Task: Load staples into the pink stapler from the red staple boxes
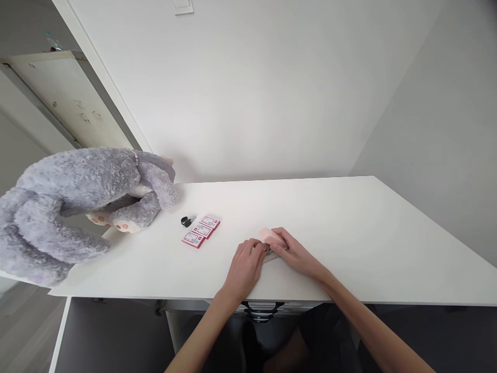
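Note:
Near the front of the white table, a pink stapler stands tilted up, with a pale flat base and a bit of metal showing beneath its pink top. My right hand is closed around the pink part from the right. From the left, my left hand has its fingers bent and pressed together at the metal part and base. Fingers cover much of the stapler, so its exact inner state is hidden. To the left lie several small red-and-white boxes, set in a slanting row, and a small black tool with a silver end.
A large grey plush toy slumps over the table's left end. The white tabletop runs back to a plain wall. Below its front edge are dark drawer handles and my legs.

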A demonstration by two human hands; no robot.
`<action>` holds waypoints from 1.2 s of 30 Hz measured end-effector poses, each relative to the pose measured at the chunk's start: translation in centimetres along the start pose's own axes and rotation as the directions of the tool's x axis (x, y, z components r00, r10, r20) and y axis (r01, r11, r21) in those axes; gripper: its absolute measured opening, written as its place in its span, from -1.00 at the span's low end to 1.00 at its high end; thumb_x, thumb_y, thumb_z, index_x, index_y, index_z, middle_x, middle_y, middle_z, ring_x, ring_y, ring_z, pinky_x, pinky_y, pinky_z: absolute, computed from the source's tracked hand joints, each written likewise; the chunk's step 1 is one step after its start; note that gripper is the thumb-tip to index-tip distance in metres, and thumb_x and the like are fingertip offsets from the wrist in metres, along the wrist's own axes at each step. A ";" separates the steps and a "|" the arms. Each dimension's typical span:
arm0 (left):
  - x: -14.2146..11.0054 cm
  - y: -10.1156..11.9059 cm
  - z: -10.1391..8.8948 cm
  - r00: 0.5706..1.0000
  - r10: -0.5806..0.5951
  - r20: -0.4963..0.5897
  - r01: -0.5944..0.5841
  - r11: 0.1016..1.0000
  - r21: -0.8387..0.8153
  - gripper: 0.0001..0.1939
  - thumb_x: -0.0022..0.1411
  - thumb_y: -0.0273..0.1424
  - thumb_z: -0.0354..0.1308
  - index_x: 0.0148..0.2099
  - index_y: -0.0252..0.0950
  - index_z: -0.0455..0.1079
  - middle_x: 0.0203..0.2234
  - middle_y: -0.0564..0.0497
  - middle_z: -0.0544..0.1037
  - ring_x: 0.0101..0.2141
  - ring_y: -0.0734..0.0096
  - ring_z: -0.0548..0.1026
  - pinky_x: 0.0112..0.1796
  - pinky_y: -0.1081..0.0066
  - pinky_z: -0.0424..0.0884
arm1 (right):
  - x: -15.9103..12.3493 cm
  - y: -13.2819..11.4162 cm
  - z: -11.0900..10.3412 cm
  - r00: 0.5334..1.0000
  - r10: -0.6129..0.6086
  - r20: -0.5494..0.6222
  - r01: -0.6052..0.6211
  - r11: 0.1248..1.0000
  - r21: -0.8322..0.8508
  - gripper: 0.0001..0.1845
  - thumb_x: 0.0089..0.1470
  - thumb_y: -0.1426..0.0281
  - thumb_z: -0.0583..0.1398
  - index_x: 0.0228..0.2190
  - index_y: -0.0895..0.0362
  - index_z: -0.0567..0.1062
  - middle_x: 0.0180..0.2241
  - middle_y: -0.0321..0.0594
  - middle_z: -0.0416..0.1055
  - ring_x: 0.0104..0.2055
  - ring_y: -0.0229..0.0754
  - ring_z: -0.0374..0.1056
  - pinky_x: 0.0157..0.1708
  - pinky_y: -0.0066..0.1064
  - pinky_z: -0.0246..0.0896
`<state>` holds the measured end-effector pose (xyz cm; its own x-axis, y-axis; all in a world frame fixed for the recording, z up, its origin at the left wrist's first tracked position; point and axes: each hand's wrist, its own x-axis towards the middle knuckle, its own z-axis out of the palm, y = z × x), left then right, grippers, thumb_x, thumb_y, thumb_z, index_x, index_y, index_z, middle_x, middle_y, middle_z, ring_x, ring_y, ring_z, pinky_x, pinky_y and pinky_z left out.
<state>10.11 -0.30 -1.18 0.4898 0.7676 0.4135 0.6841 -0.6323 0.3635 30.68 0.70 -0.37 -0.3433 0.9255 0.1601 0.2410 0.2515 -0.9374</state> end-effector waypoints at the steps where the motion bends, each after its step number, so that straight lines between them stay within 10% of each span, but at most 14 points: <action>1: 0.0 0.0 0.0 1.000 0.001 0.004 -0.001 1.000 0.004 -0.77 0.50 -0.44 -0.10 0.07 -0.16 0.34 -0.10 -0.08 0.49 -0.14 0.21 0.45 -0.12 0.19 0.40 | 0.0 0.0 0.0 1.000 -0.003 0.005 0.003 1.000 0.003 -0.64 0.36 0.05 0.08 0.00 0.02 0.37 -0.07 -0.19 0.45 -0.06 -0.06 0.39 -0.03 -0.21 0.35; 36: -0.1 0.7 -1.2 0.961 -0.219 -0.169 0.144 0.917 -0.373 -0.88 0.49 -0.33 0.00 -0.07 -0.20 0.34 -0.09 -0.08 0.50 -0.04 0.28 0.48 0.00 0.25 0.41 | -0.2 0.0 -0.1 0.999 0.000 -0.041 -0.001 1.000 -0.027 -0.62 0.34 0.03 0.09 -0.01 0.02 0.40 -0.13 -0.19 0.44 -0.10 -0.05 0.38 -0.08 -0.22 0.33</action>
<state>9.86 -0.91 0.05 0.2295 0.8584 0.4587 0.4960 -0.5086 0.7038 30.86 0.54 -0.36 -0.3061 0.9362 0.1729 0.2653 0.2583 -0.9289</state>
